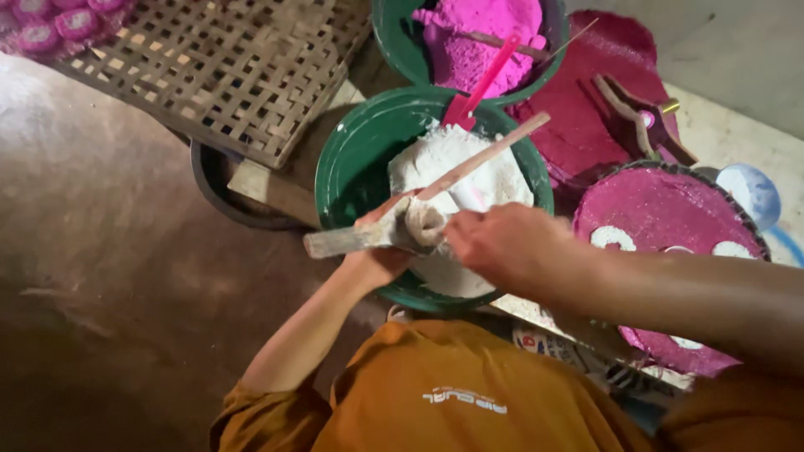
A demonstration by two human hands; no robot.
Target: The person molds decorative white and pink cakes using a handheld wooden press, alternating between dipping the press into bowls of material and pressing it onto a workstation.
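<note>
Dough, white and lumpy (456,172), fills the near green bowl (352,159), and over its front rim my left hand (377,259) has its grip closed around a dough-caked wooden tool (368,234) whose handle end sticks out to the left. My right hand (502,247) pinches at the tool's clogged head (425,224), fingers closed on the white paste there, while a long wooden stick (490,152) leans across the dough. Behind it I see a second green bowl (387,38) of pink powder (477,38) beside a woven bamboo tray (226,67).
</note>
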